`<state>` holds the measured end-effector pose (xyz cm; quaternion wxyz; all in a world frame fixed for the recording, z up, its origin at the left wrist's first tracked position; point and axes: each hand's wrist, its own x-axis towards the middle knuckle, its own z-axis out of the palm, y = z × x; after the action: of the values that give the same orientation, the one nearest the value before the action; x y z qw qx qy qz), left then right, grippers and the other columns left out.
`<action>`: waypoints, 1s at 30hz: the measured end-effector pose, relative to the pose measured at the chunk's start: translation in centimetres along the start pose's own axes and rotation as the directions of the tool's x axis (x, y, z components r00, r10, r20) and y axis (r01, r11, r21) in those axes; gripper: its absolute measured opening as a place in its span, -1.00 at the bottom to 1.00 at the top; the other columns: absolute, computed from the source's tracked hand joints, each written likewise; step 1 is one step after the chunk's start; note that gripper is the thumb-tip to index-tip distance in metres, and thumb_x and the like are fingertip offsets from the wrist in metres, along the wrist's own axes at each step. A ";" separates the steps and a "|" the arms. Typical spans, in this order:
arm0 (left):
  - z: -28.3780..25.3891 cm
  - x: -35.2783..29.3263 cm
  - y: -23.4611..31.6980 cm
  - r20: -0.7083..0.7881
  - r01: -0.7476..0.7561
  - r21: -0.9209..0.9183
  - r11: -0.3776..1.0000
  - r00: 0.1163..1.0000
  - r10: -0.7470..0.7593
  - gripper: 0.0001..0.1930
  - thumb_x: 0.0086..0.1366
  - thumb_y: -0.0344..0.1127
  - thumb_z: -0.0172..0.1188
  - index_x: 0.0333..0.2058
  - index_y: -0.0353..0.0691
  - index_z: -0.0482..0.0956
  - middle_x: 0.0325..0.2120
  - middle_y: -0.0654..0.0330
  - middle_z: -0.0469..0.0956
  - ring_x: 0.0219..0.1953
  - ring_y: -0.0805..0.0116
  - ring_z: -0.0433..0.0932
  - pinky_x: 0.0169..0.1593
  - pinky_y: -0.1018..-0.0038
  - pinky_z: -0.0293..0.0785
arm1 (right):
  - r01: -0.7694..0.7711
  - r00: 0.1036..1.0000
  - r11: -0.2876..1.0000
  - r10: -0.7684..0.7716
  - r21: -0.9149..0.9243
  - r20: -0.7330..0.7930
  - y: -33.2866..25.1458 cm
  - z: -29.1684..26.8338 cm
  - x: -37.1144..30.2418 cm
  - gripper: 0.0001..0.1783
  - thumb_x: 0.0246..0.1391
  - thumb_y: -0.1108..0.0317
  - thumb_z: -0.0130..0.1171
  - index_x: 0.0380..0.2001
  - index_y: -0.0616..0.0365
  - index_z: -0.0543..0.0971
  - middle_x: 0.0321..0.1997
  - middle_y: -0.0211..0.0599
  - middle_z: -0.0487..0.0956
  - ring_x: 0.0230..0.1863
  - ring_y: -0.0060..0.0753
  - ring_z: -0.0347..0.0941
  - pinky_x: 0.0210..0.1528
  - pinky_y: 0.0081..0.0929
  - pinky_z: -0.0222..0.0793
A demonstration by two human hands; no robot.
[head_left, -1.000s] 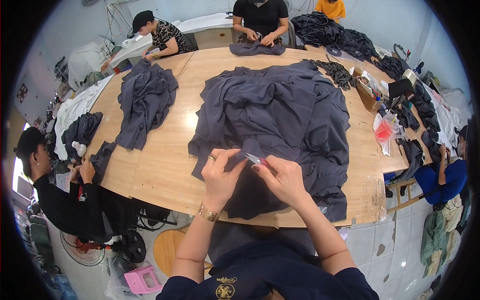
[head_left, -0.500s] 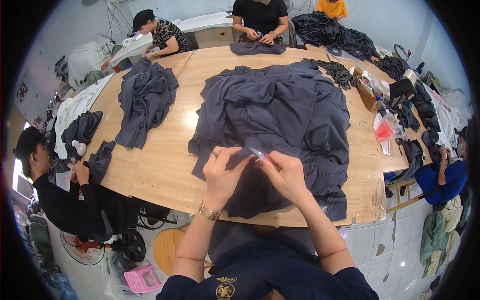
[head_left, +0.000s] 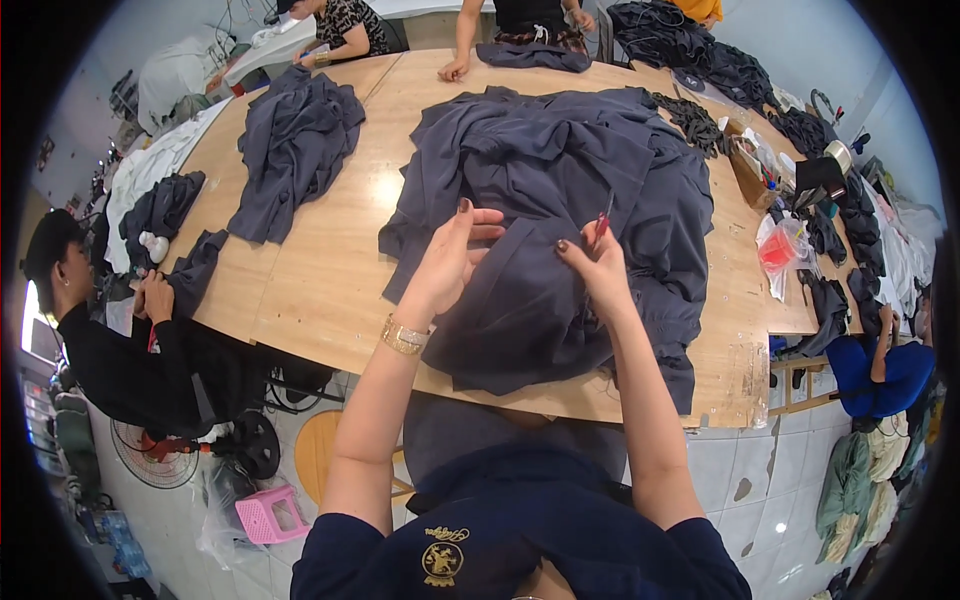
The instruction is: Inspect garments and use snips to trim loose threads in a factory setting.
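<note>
A dark grey garment (head_left: 520,320) lies in front of me on a pile of like garments (head_left: 560,150). My left hand (head_left: 452,258) is by its left edge, fingers stretched and apart, apparently holding none of the cloth. On the other side, my right hand (head_left: 603,275) is closed around a small red-handled tool (head_left: 602,226) with a thin metal tip pointing away from me. Its thumb sticks out over the cloth. Whether the tool is snips or a seam ripper is too small to tell.
The pile lies on a wooden table (head_left: 320,300). More dark garments (head_left: 300,150) lie to the left. At the right stand a cardboard box (head_left: 750,175) and a cup of red drink (head_left: 775,250). Co-workers sit around, one at the left (head_left: 130,330). A pink stool (head_left: 272,515) is on the floor.
My hands were close together, pinching the cloth; now they are apart and farther forward. The left fingers have spread. The view has tilted down, and the far co-worker's hands have parted.
</note>
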<state>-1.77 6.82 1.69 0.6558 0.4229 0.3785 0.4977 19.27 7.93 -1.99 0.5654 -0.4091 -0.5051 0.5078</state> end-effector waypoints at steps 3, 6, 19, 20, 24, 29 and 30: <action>-1.0 -0.1 -0.9 -0.004 0.002 0.019 1.000 1.000 -0.002 -0.39 0.39 0.13 -0.28 -0.01 -0.40 0.34 -0.14 0.01 0.39 -0.21 0.32 0.52 -0.11 0.46 0.53 | 0.008 1.000 1.000 -0.008 -0.002 -0.030 1.1 -1.0 0.4 -0.61 -0.09 0.50 0.29 -0.48 0.01 0.21 -0.53 -0.66 0.16 -0.49 -0.79 0.06 -0.46 -0.77 -0.01; -1.4 -0.3 -1.3 -0.034 -0.015 0.116 0.993 0.999 0.019 -0.38 0.39 0.15 -0.29 0.00 -0.38 0.34 -0.11 -0.02 0.38 -0.19 0.30 0.51 -0.12 0.46 0.51 | -0.009 0.998 0.999 0.011 0.034 -0.060 1.2 -1.2 0.4 -0.62 -0.08 0.48 0.29 -0.48 0.01 0.22 -0.51 -0.65 0.18 -0.49 -0.80 0.07 -0.47 -0.79 0.00; -5.0 -2.6 -5.8 0.066 0.042 0.636 0.770 0.992 -0.109 -0.66 0.28 -0.12 0.12 -0.34 -0.38 0.52 -0.42 0.22 0.58 -0.41 0.53 0.50 -0.29 0.55 0.42 | -0.045 0.961 0.978 -0.013 -0.203 -0.275 3.4 -1.8 1.6 -0.63 -0.10 0.44 0.31 -0.43 0.10 0.25 -0.48 -0.56 0.23 -0.45 -0.73 0.16 -0.41 -0.70 0.13; -4.1 -2.7 -5.6 0.089 0.019 0.637 0.771 0.991 -0.098 -0.66 0.28 -0.12 0.12 -0.34 -0.38 0.52 -0.42 0.22 0.58 -0.41 0.53 0.50 -0.29 0.55 0.42 | 0.005 0.957 0.961 -0.084 -0.275 -0.277 4.0 -2.0 1.6 -0.64 -0.10 0.42 0.31 -0.42 0.13 0.26 -0.48 -0.50 0.25 -0.45 -0.66 0.19 -0.39 -0.65 0.17; -0.8 -3.8 -3.6 -0.030 -0.043 0.107 0.993 0.998 0.047 -0.79 0.30 -0.30 0.12 -0.18 -0.30 0.45 -0.43 0.34 0.53 -0.41 0.69 0.43 -0.32 0.70 0.36 | 0.154 0.860 0.795 -0.401 -0.587 -0.317 3.4 -1.3 1.1 -0.66 -0.06 0.34 0.26 -0.35 0.23 0.31 -0.47 -0.22 0.35 -0.46 -0.27 0.28 -0.29 -0.38 0.27; 1.5 -4.3 -1.5 -0.077 -0.259 -0.025 0.966 0.964 0.256 -0.57 0.32 -0.44 0.04 0.15 -0.21 0.22 -0.29 0.18 0.56 -0.26 0.58 0.52 -0.17 0.62 0.47 | 0.358 0.849 0.817 -0.486 -0.453 -0.207 -2.8 1.7 -2.5 -0.70 -0.05 0.46 0.23 -0.43 0.19 0.26 -0.47 -0.35 0.35 -0.44 -0.48 0.22 -0.29 -0.56 0.20; 2.4 -4.1 -1.2 -0.044 -0.258 -0.130 0.957 0.966 0.255 -0.60 0.32 -0.47 0.02 0.13 -0.26 0.26 -0.23 0.18 0.54 -0.21 0.57 0.50 -0.10 0.62 0.45 | 0.360 0.886 0.858 -0.437 -0.367 -0.153 -3.0 2.0 -3.1 -0.69 -0.05 0.47 0.23 -0.43 0.19 0.24 -0.45 -0.33 0.38 -0.41 -0.50 0.25 -0.27 -0.57 0.22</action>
<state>-0.09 2.24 1.68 0.6076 0.4166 0.2948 0.6086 17.86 4.32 0.73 0.6373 -0.4394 -0.5873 0.2362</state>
